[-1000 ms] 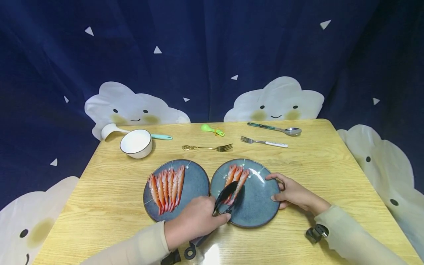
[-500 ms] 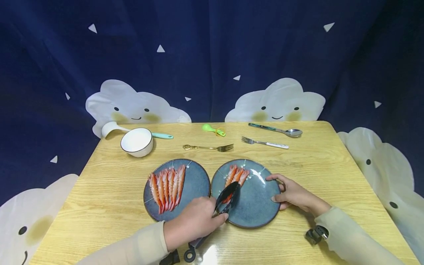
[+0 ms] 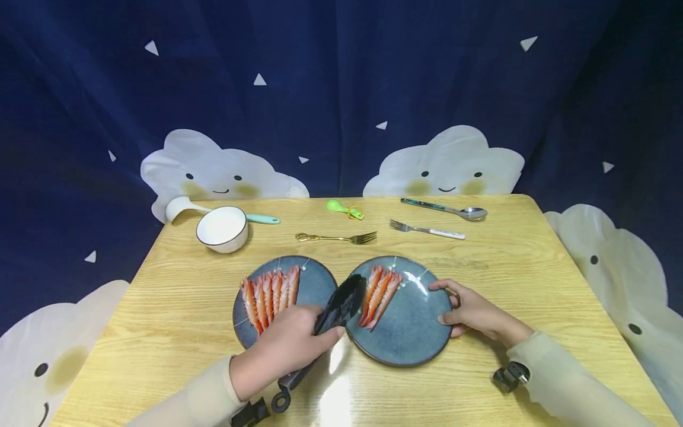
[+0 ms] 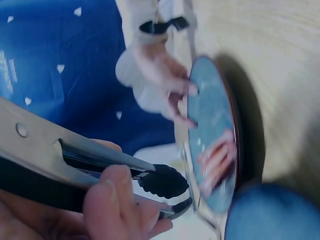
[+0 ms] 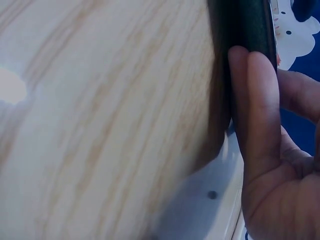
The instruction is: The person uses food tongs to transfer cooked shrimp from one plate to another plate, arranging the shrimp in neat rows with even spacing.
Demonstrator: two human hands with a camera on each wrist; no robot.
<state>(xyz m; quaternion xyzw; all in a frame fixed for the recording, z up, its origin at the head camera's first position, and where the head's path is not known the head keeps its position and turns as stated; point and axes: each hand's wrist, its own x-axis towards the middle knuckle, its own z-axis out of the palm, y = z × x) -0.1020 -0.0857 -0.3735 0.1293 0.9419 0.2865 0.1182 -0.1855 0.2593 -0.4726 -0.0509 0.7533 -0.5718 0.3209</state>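
My left hand [image 3: 285, 341] grips a pair of tongs [image 4: 107, 162] with steel arms and black tips. Nothing shows between the tips, which hover over the inner edges of the two plates in the head view. My right hand [image 3: 475, 311] holds the rim of the right blue plate [image 3: 416, 341], thumb on top and other fingers reaching beneath it, as the right wrist view shows. Three orange-red shrimp [image 3: 380, 296] lie side by side on that plate's left half. On the left blue plate [image 3: 315, 284] several more shrimp [image 3: 269, 293] lie in a row, partly covered by my left hand.
Behind the plates lie a gold fork [image 3: 338, 238], a white-handled fork [image 3: 427, 229], a spoon [image 3: 445, 209] and a small green spoon [image 3: 344, 209]. A white bowl [image 3: 222, 228] stands back left, beside a white ladle [image 3: 178, 207]. A blue curtain [image 3: 341, 89] hangs behind the table.
My left hand has drawn the tongs left, off the right plate's shrimp. The third shrimp, between the tips earlier, now lies uncovered beside the other two. My right hand keeps its place.
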